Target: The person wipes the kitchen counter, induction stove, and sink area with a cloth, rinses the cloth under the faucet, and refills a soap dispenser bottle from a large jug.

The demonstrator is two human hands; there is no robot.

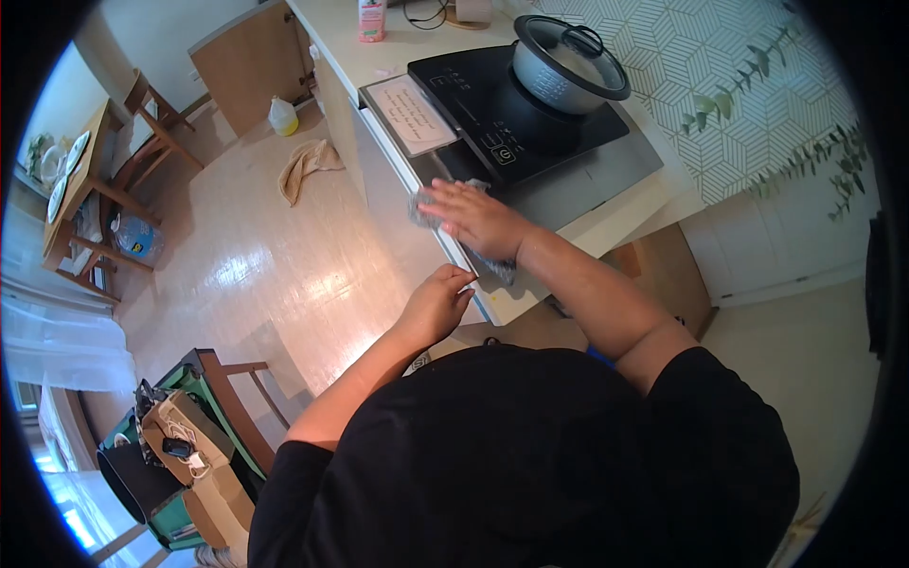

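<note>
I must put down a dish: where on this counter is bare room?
Bare: right of the right hand, the grey panel between black cooktop and the near end of the counter; also a smaller patch between cooktop and pink bottle. Crowded: the left edge, with that hand, grey cloth, left hand and paper note.

A cloth (497,271) lies beneath the right fingers (447,199) at the counter (523,299) edge; the left fingers (458,276) sit at that edge, closer to the body. Just ahead of the right fingers is a printed notice (410,114); ahead and to their right, an induction cooktop (473,109) bears a lidded pot (559,83). Left of both hands' fingers, a towel (305,170) lies on the floor (227,218).
</note>
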